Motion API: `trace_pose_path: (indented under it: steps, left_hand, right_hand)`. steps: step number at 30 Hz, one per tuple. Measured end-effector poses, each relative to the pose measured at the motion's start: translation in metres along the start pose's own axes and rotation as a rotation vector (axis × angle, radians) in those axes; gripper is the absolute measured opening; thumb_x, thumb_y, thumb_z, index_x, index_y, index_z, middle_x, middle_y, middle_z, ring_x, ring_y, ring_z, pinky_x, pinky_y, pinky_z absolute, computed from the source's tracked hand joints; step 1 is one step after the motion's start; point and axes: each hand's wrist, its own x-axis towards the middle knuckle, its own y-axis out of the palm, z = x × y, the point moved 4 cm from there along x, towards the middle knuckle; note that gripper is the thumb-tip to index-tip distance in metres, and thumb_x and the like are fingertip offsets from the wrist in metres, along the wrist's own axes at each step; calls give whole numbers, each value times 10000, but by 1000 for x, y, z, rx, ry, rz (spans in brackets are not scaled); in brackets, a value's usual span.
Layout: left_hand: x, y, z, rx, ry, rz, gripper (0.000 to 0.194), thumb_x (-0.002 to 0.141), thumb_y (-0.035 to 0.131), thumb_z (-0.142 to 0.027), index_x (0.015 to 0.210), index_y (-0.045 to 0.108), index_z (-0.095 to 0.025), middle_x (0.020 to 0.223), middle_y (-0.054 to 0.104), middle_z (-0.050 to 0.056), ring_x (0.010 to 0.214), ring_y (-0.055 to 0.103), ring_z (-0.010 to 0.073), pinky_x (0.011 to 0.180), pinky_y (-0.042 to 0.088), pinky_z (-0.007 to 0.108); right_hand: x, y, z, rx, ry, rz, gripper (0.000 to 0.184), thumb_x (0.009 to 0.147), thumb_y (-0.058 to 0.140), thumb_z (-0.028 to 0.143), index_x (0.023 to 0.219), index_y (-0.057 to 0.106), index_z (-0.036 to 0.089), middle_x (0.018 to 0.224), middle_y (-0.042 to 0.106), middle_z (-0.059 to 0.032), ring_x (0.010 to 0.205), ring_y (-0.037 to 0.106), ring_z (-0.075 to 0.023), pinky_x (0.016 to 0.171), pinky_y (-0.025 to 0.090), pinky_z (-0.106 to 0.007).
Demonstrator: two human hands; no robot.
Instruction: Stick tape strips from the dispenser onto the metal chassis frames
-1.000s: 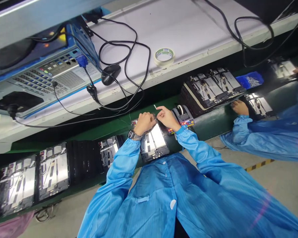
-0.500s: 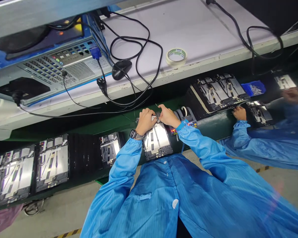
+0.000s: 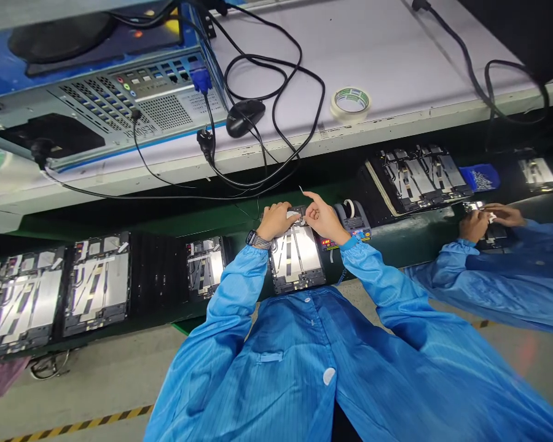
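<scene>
My left hand [image 3: 275, 221] rests on the top edge of an opened tablet [image 3: 297, 261], its fingertips pinching a small white strip [image 3: 294, 213]. My right hand [image 3: 322, 221] is just to the right, index finger extended and fingers apart, holding nothing I can make out. The tablet lies on the green bench [image 3: 239, 224] in front of me, with silver panels and dark strips showing inside. The tablet's top edge is partly hidden by my hands.
A tape dispenser [image 3: 352, 218] stands right of my right hand. Several opened tablets [image 3: 96, 285] line the bench; more are stacked [image 3: 417, 178] beyond. A co-worker's hands [image 3: 483, 220] work at right. A computer case [image 3: 133, 98], mouse [image 3: 245, 118], cables and tape roll [image 3: 350, 103] sit on the shelf above.
The view has swung and levelled. My right hand has moved slightly away from my left. The co-worker's second hand has come in beside their first, over a tablet.
</scene>
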Motion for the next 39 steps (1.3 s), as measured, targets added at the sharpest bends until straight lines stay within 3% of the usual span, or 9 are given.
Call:
trace_pose_path:
  steps: [5, 15, 20, 27, 39]
  left_hand:
    - [-3, 2, 0, 38, 52, 15, 656, 973, 500, -659, 1436, 554, -198, 1427, 617, 158, 1345, 512, 348, 1137, 306, 485]
    - [-3, 2, -8, 71, 17, 2, 648, 991, 446, -646, 1428, 570, -183, 1401, 630, 174, 1331, 518, 372, 1167, 258, 560]
    - [-3, 1, -8, 59, -3, 10, 625, 970, 495, -637, 1407, 584, -198, 1360, 654, 158, 1310, 533, 364, 1156, 275, 545]
    - [-4, 1, -7, 49, -1, 9, 627, 984, 456, -647, 1413, 580, -207, 1385, 647, 155, 1322, 527, 355, 1161, 278, 527]
    - [-2, 3, -6, 52, -16, 15, 605, 972, 500, -644, 1406, 582, -229, 1390, 651, 137, 1331, 523, 356, 1156, 276, 514]
  right_hand:
    - [0, 1, -9, 52, 12, -11, 749, 826, 643, 187, 1539, 415, 232, 824, 616, 29, 667, 543, -141, 647, 474, -274]
    - [-5, 1, -8, 131, -2, -45, 737, 849, 689, 265, 1531, 413, 255, 837, 618, 24, 685, 562, -155, 649, 489, -301]
    - [-10, 0, -7, 216, 15, -154, 692, 856, 712, 313, 1489, 436, 262, 855, 632, 16, 721, 576, -167, 666, 496, -310]
    - [-14, 11, -33, 290, 91, -248, 657, 813, 749, 344, 1399, 468, 250, 813, 631, 32, 692, 577, -162, 647, 482, -310]
    - [-17, 17, -40, 219, 169, -303, 609, 827, 707, 345, 1377, 470, 230, 818, 626, 27, 692, 571, -157, 652, 472, -300]
